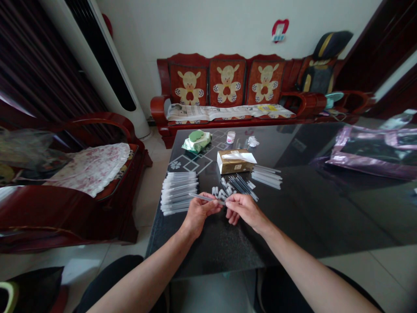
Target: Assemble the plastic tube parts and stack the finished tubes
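Note:
Above the near part of the dark table, my left hand (202,211) is closed round a slim translucent plastic tube (202,197), held nearly level. My right hand (243,209) pinches at the tube's right end; its fingertips hide whatever small piece is there. Left of my hands lies a stacked row of similar translucent tubes (177,193). Just beyond my fingers are small grey-white caps (224,188) and a bundle of thin dark rods (243,186). Farther right lies another group of pale translucent tubes (266,177).
A gold tissue box (237,167) stands behind the rods. Beyond it are a green wipes pack (196,141), a small white jar (231,137) and a crumpled tissue (253,141). A purple-edged plastic bag (374,152) lies at the table's right. Wooden seats stand left and behind.

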`<state>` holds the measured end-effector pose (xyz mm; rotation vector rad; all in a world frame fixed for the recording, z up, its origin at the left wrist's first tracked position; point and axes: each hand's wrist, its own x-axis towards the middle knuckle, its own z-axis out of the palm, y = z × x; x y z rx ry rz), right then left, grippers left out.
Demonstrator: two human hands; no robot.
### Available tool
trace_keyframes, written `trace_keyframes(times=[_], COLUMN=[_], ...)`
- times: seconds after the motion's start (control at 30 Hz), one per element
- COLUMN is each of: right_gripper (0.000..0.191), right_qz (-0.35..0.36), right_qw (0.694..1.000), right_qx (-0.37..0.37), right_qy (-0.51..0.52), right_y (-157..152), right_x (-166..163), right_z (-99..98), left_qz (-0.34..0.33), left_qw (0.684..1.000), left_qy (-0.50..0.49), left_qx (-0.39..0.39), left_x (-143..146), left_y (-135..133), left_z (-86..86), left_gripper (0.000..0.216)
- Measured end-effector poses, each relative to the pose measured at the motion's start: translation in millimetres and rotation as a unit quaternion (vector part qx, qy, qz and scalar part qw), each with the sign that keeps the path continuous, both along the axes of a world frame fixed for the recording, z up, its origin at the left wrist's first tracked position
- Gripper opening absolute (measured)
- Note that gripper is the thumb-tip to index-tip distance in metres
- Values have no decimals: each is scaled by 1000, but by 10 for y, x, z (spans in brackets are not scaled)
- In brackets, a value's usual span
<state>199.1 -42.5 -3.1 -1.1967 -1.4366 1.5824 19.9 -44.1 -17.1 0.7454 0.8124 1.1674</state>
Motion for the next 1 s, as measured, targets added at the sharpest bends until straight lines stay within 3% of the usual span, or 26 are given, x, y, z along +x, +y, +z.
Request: trace_keyframes(times=[0.37, 0.57, 0.63, 0.77, 0.87, 1.0], right_gripper=[35, 32, 30, 27, 24, 24], right_qz=[14, -90, -101, -38, 14, 47], right_qw=[1000, 996, 995, 995, 984, 961], right_qx=[-2, -7, 1, 51, 118, 174], right_qy=[-1, 13, -9, -74, -135, -208], right_y=[-22, 72, 120, 162, 145, 107], right_x=[-26, 68, 97, 4, -187, -436], right_z=[0, -11, -52, -138, -167, -172], left_qz=[-9, -80, -128, -156, -151, -139], left_qw=[1000, 988, 968, 894, 845, 809], left_qy=[11, 134, 203, 336, 379, 394], left_qx=[4, 18, 78, 253, 347, 414], left_x=[0, 51, 90, 144, 142, 132], left_y=[-13, -89, -174, -369, -462, -507], left_z=[27, 78, 125, 272, 359, 371], left_gripper=[28, 31, 30, 20, 18, 19])
